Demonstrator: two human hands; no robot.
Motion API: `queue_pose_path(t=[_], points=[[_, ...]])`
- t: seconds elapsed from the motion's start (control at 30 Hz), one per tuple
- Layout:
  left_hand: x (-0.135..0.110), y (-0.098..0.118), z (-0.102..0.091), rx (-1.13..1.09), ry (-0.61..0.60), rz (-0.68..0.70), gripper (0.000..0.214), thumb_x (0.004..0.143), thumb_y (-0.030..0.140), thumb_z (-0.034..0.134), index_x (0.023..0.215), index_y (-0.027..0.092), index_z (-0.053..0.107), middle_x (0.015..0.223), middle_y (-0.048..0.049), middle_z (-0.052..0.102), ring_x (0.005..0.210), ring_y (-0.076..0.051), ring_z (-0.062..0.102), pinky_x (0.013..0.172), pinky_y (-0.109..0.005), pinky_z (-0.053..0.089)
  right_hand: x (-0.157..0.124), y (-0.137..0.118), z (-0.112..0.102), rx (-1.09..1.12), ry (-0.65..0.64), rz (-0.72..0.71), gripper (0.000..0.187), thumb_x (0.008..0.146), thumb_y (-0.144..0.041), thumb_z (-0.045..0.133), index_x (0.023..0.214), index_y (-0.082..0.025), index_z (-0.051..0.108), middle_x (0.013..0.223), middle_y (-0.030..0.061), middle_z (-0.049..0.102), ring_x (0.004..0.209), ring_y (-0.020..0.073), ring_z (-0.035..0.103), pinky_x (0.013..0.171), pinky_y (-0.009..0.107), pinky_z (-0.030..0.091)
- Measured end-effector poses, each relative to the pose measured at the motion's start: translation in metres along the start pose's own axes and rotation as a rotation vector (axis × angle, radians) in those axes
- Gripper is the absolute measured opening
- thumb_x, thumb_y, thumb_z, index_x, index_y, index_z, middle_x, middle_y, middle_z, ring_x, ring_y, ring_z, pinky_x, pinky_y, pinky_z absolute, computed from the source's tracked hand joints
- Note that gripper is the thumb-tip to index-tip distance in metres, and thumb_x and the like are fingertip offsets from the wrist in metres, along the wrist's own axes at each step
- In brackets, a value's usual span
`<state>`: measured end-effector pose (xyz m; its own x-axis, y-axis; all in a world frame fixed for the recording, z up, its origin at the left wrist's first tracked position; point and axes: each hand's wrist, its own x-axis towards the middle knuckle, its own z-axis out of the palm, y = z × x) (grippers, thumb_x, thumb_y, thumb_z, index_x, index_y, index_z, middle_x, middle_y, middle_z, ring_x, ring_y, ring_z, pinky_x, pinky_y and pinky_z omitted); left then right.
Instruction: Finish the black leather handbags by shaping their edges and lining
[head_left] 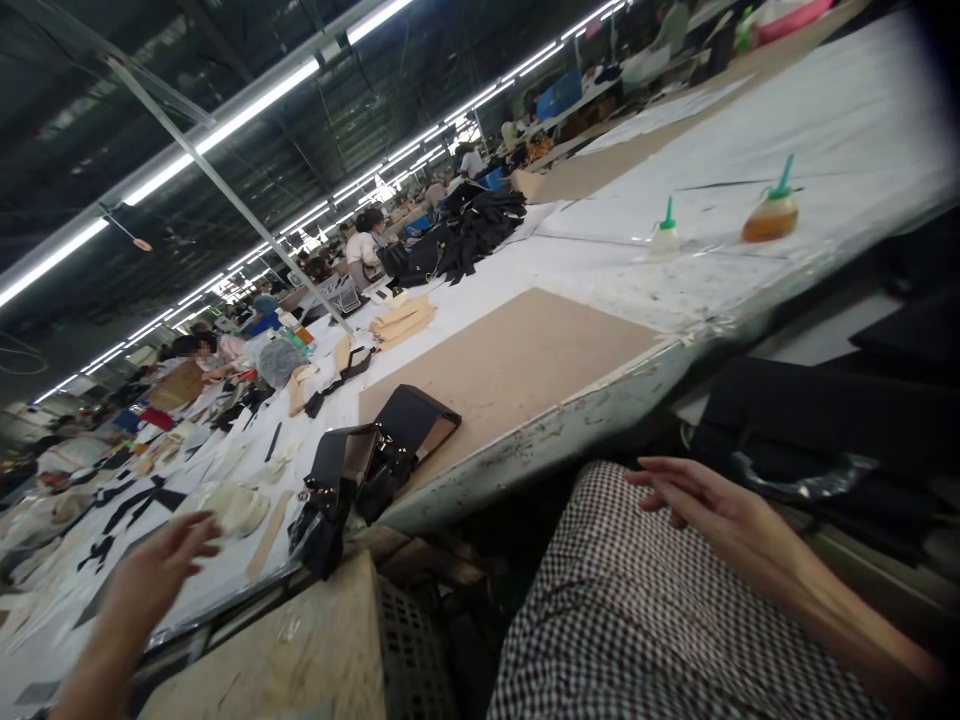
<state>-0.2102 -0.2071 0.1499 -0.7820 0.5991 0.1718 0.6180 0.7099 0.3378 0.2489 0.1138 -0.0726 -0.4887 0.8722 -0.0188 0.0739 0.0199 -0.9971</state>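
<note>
My left hand (161, 565) is raised over the left part of the table, fingers loosely apart, with nothing in it. Beyond its fingertips is a pale, translucent round container (238, 508). My right hand (697, 495), fingers stretched out and holding nothing, is above the checkered cloth (600, 580) over my lap. Two small black bags with metal fittings, one farther (412, 415) and one nearer (341, 458), stand at the table edge between my hands. To the right of my right hand is a larger black bag (825, 410); its handle (802, 480) is wrapped in clear plastic.
A brown board (517, 350) lies on the white-covered table (600, 270). Two green-tipped bottles, one pale (665, 232) and one amber (772, 215), stand farther right. Black pieces (480, 225) are heaped behind. A wooden box top (285, 640) is below. Several people work in the background.
</note>
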Motion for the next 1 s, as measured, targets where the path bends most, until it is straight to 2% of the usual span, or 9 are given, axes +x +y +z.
queue_pose_path(t=[0.1, 0.23, 0.33, 0.5, 0.63, 0.73, 0.8, 0.87, 1.0], points=[[0.007, 0.017, 0.066, 0.113, -0.322, 0.223, 0.028, 0.093, 0.038, 0.045, 0.106, 0.021, 0.064, 0.104, -0.0037, 0.072, 0.097, -0.023, 0.067, 0.082, -0.034, 0.054, -0.007, 0.006, 0.006, -0.010, -0.002, 0.016, 0.042, 0.090, -0.053, 0.052, 0.121, -0.024, 0.052, 0.119, 0.0123, 0.066, 0.091, 0.0250, 0.067, 0.070, 0.034, 0.052], [0.021, 0.054, 0.157, 0.229, -0.261, 0.253, 0.026, 0.091, 0.023, 0.048, 0.115, 0.020, 0.059, 0.126, -0.0110, 0.062, 0.121, -0.025, 0.053, 0.102, -0.037, 0.040, -0.019, 0.020, 0.014, 0.011, -0.037, 0.046, 0.044, 0.090, -0.054, 0.051, 0.122, -0.022, 0.051, 0.119, 0.0136, 0.066, 0.086, 0.0247, 0.067, 0.069, 0.035, 0.053], [0.035, 0.076, 0.187, 0.273, -0.208, 0.204, 0.030, 0.091, 0.024, 0.050, 0.120, 0.016, 0.053, 0.123, -0.0184, 0.060, 0.122, -0.030, 0.051, 0.099, -0.041, 0.040, -0.026, 0.031, 0.021, 0.004, -0.037, 0.057, 0.045, 0.090, -0.054, 0.051, 0.121, -0.021, 0.052, 0.118, 0.0150, 0.066, 0.086, 0.0251, 0.068, 0.069, 0.037, 0.054], [0.064, 0.120, 0.186, 0.207, -0.175, 0.184, 0.034, 0.090, 0.029, 0.053, 0.120, 0.015, 0.052, 0.101, -0.0169, 0.067, 0.103, -0.031, 0.062, 0.089, -0.042, 0.044, -0.033, 0.031, 0.037, -0.006, -0.073, 0.089, 0.043, 0.093, -0.052, 0.046, 0.120, -0.019, 0.054, 0.113, 0.0147, 0.068, 0.087, 0.0254, 0.067, 0.071, 0.038, 0.054], [0.071, 0.179, 0.164, 0.005, -0.195, 0.277, 0.037, 0.093, 0.042, 0.046, 0.120, 0.017, 0.055, 0.078, -0.0067, 0.064, 0.076, -0.023, 0.064, 0.070, -0.033, 0.048, -0.041, -0.010, 0.050, -0.091, -0.195, -0.026, 0.030, 0.096, -0.035, 0.042, 0.113, -0.022, 0.062, 0.103, 0.0082, 0.071, 0.090, 0.0231, 0.066, 0.085, 0.040, 0.052], [0.053, 0.229, 0.139, -0.316, -0.343, 0.342, 0.048, 0.092, 0.051, 0.044, 0.129, 0.020, 0.048, 0.057, 0.0070, 0.040, 0.045, -0.011, 0.045, 0.045, -0.019, 0.038, -0.052, -0.056, 0.059, -0.148, -0.350, -0.249, 0.031, 0.093, -0.019, 0.040, 0.104, -0.026, 0.068, 0.113, 0.0046, 0.068, 0.108, 0.0214, 0.061, 0.098, 0.039, 0.046], [0.030, 0.259, 0.123, -0.664, -0.569, 0.294, 0.052, 0.087, 0.051, 0.054, 0.129, 0.021, 0.048, 0.056, 0.0106, 0.026, 0.040, -0.007, 0.027, 0.036, -0.014, 0.025, -0.058, -0.080, 0.066, -0.169, -0.413, -0.340, 0.036, 0.091, -0.011, 0.039, 0.104, -0.027, 0.068, 0.125, 0.0025, 0.062, 0.117, 0.0201, 0.056, 0.103, 0.037, 0.042], [0.004, 0.282, 0.114, -0.860, -0.770, 0.215, 0.053, 0.082, 0.047, 0.064, 0.127, 0.022, 0.050, 0.056, 0.0110, 0.023, 0.041, -0.005, 0.018, 0.034, -0.012, 0.018, -0.060, -0.092, 0.072, -0.120, -0.328, -0.365, 0.033, 0.091, -0.012, 0.041, 0.109, -0.026, 0.065, 0.127, 0.0033, 0.060, 0.117, 0.0202, 0.055, 0.103, 0.036, 0.042], [-0.050, 0.297, 0.115, -0.802, -1.070, 0.118, 0.057, 0.079, 0.046, 0.070, 0.129, 0.023, 0.052, 0.053, 0.0120, 0.021, 0.041, -0.004, 0.010, 0.033, -0.014, 0.014, -0.052, -0.082, 0.064, 0.197, 0.135, -0.136, 0.023, 0.097, -0.037, 0.044, 0.103, -0.021, 0.059, 0.093, 0.0042, 0.064, 0.082, 0.0191, 0.061, 0.072, 0.030, 0.052]])
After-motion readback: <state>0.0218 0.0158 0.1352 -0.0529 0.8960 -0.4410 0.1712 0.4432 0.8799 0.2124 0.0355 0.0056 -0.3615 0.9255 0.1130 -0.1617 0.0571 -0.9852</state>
